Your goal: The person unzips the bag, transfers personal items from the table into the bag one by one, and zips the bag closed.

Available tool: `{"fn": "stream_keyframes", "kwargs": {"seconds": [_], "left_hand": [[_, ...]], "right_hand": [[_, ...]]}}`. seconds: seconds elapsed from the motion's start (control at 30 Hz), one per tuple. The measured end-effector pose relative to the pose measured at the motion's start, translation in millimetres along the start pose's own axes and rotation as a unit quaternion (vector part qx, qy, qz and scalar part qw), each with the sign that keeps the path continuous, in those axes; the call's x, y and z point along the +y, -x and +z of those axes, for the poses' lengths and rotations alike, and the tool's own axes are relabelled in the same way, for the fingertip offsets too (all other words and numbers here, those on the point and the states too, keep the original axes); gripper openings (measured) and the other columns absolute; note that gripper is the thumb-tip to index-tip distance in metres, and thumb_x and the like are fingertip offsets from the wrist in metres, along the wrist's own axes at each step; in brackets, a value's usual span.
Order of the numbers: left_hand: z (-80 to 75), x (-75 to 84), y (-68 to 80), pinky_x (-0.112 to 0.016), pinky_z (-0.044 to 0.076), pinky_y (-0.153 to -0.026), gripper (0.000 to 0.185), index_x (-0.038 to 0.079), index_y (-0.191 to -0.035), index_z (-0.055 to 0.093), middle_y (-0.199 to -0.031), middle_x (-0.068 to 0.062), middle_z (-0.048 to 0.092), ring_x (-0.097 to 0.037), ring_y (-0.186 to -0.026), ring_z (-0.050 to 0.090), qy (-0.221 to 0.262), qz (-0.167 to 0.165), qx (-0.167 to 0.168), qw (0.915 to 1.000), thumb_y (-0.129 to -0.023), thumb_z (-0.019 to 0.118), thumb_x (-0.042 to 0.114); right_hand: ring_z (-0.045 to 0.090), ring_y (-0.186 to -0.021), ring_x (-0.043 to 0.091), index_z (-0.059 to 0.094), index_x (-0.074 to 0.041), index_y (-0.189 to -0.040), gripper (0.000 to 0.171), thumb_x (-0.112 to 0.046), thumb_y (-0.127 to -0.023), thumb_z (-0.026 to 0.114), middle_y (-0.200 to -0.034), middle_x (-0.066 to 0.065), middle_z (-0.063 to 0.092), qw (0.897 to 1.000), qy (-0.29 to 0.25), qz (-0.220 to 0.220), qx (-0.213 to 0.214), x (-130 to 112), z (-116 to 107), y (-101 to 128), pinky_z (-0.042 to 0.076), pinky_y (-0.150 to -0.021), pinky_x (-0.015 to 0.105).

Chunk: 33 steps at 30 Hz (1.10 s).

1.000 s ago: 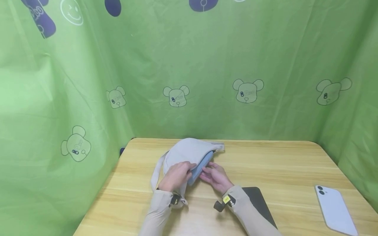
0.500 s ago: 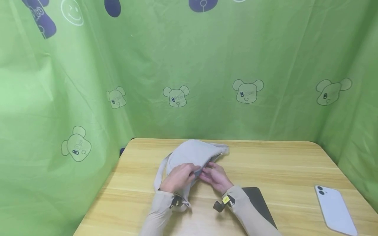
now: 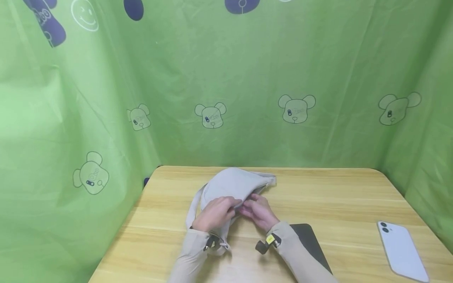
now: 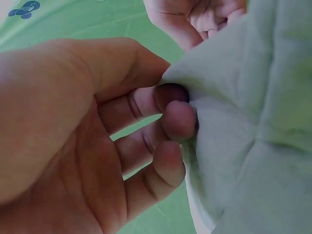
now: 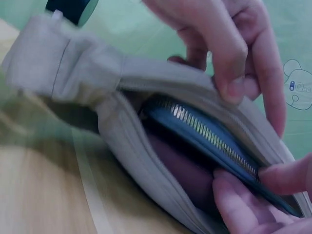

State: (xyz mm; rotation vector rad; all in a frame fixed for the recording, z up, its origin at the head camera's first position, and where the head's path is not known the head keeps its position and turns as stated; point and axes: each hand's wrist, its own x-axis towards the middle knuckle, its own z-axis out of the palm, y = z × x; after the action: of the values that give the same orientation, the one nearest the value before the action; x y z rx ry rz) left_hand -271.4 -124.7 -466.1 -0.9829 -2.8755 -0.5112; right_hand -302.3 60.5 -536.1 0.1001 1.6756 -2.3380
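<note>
A light grey sling bag (image 3: 231, 182) lies on the wooden table, its zipped mouth gaping towards the right hand. My left hand (image 3: 216, 212) pinches the bag's upper edge between thumb and fingers, holding the mouth apart. Inside the opening sits a blue zip wallet (image 5: 214, 144) with a metal zipper, sunk mostly below the bag's rim. My right hand (image 3: 259, 212) reaches to the mouth, thumb on one side of the wallet and fingers on the other, pinching its near end. From the head view the wallet is hidden by the bag and hands.
A flat black item (image 3: 308, 241) lies partly under the right forearm. A white phone (image 3: 402, 249) rests face down at the table's right. The bag's strap (image 3: 192, 208) loops out to the left. A green curtain (image 3: 247, 133) stands behind the table (image 3: 336, 196).
The blue wallet has slid into the bag, out of sight in the head view. The bag has shifted slightly right over it, while both hands stay nearly in place.
</note>
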Motion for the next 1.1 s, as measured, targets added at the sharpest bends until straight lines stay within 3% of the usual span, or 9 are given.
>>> {"fn": "stream_keyframes", "kwargs": {"seconds": [0.23,0.33,0.43,0.53,0.6,0.77,0.93,1.1], "left_hand": [[-1.0,2.2,-2.0,-0.024,0.05,-0.07,0.018,0.017,-0.104,0.071,-0.082,0.007,0.064,-0.007,-0.073,0.055,0.007,-0.004,-0.004,1.0,-0.092,0.062,0.006],[-1.7,4.8,-1.0,-0.023,0.047,-0.064,0.013,0.016,-0.107,0.066,-0.076,0.008,0.058,-0.007,-0.069,0.053,0.011,-0.022,-0.003,0.9997,-0.094,0.065,0.011],[-2.8,8.0,1.1,-0.024,0.046,-0.06,0.023,0.014,-0.115,0.061,-0.075,0.007,0.058,-0.008,-0.066,0.054,0.008,-0.05,0.0,0.9987,-0.096,0.07,0.022],[-4.1,10.8,3.6,-0.025,0.045,-0.058,0.031,0.015,-0.108,0.058,-0.076,0.007,0.059,-0.009,-0.064,0.054,-0.012,-0.081,-0.004,0.9966,-0.093,0.075,0.035],[-5.2,12.1,5.0,-0.026,0.044,-0.057,0.03,0.016,-0.093,0.061,-0.073,0.007,0.06,-0.01,-0.062,0.054,-0.027,-0.1,-0.01,0.9946,-0.089,0.079,0.04],[-6.6,13.0,6.3,-0.028,0.04,-0.051,0.04,0.022,-0.055,0.056,-0.057,0.009,0.055,-0.009,-0.051,0.049,-0.05,-0.121,-0.024,0.9912,-0.085,0.08,0.035],[-7.1,12.7,7.9,-0.026,0.036,-0.047,0.047,0.023,-0.047,0.044,-0.047,0.011,0.043,-0.008,-0.045,0.042,-0.039,-0.106,-0.028,0.9932,-0.085,0.072,0.023],[-7.8,12.0,8.6,-0.025,0.037,-0.048,0.044,0.022,-0.048,0.045,-0.049,0.011,0.044,-0.007,-0.046,0.043,-0.026,-0.1,-0.029,0.9942,-0.084,0.07,0.017]], "right_hand": [[0.071,-0.114,0.031,0.025,0.018,-0.151,0.062,0.004,-0.098,0.053,-0.139,0.038,0.055,0.999,0.029,0.005,-0.013,-0.8,-4.2,-3.5,0.055,-0.104,0.043],[0.065,-0.125,0.04,0.015,0.019,-0.154,0.07,0.001,-0.099,0.055,-0.144,0.04,0.049,1.0,0.023,0.003,-0.018,-2.0,-4.5,-3.9,0.054,-0.106,0.042],[0.059,-0.132,0.046,0.009,0.02,-0.154,0.075,0.0,-0.1,0.056,-0.146,0.043,0.045,1.0,0.019,0.002,-0.022,-3.3,-4.1,-3.0,0.053,-0.106,0.042],[0.063,-0.127,0.043,0.016,0.02,-0.153,0.069,-0.001,-0.1,0.055,-0.144,0.041,0.047,1.0,0.022,0.002,-0.022,-4.5,-3.7,-2.0,0.054,-0.105,0.041],[0.069,-0.119,0.036,0.023,0.02,-0.151,0.064,-0.002,-0.101,0.056,-0.141,0.039,0.052,0.999,0.027,0.0,-0.024,-5.6,-3.5,-1.2,0.055,-0.104,0.041],[0.074,-0.103,0.021,0.03,0.019,-0.149,0.06,-0.007,-0.102,0.057,-0.132,0.035,0.062,0.998,0.044,0.002,-0.036,-9.0,-3.3,0.3,0.059,-0.098,0.039],[0.073,-0.1,0.018,0.026,0.018,-0.151,0.063,-0.007,-0.102,0.057,-0.135,0.036,0.06,0.998,0.058,0.003,-0.032,-10.8,-2.5,1.4,0.06,-0.094,0.035],[0.072,-0.095,0.014,0.034,0.018,-0.148,0.058,-0.001,-0.099,0.058,-0.127,0.029,0.065,0.998,0.06,-0.001,-0.019,-11.6,-1.5,2.2,0.06,-0.092,0.031]]}}
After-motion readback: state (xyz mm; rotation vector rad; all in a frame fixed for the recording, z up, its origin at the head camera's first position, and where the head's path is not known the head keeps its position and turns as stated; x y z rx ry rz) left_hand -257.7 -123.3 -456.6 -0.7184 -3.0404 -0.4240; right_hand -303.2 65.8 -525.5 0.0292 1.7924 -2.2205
